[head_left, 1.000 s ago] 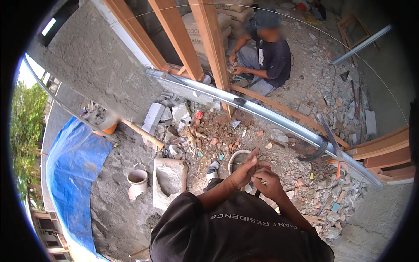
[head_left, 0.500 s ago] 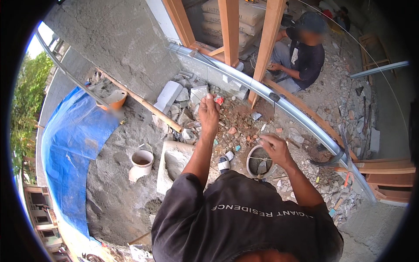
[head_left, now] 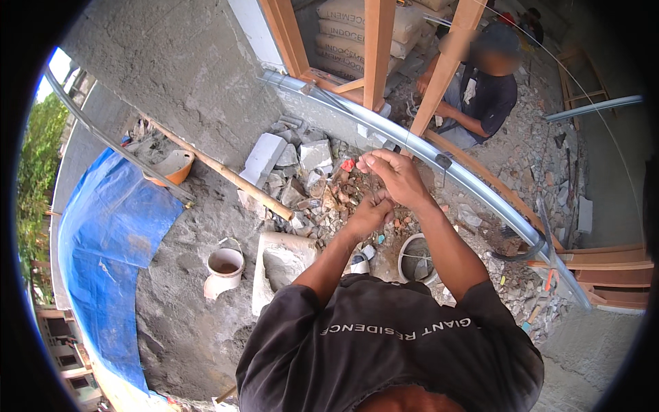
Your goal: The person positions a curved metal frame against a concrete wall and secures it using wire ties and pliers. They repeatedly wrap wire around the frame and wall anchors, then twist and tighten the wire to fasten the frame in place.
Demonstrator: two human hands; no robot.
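Note:
My left hand (head_left: 371,216) is closed, low in front of my chest above the rubble. Just above and to its right, my right hand (head_left: 397,177) is closed in a pinch, with the two hands nearly touching. A thin dark strand seems to run between them, but it is too fine to name. Beyond my hands passes a long metal channel (head_left: 412,141), with a small dark piece (head_left: 444,161) on it. A small red object (head_left: 348,165) lies among the broken stones near my right fingertips. Below my right forearm stands a pale bucket (head_left: 405,264) with grey mortar inside.
On the left are a second bucket (head_left: 225,268), a whitish trough (head_left: 264,292), a bamboo pole (head_left: 226,172), an orange basin (head_left: 180,165) and a blue tarp (head_left: 110,240). Wooden posts (head_left: 379,55) rise ahead. A co-worker (head_left: 491,96) sits beyond the channel, near stacked sacks (head_left: 340,41).
My left hand has come down and to the right from near the pale blocks. My right hand has moved up and left from above the mortar bucket, bringing the hands together.

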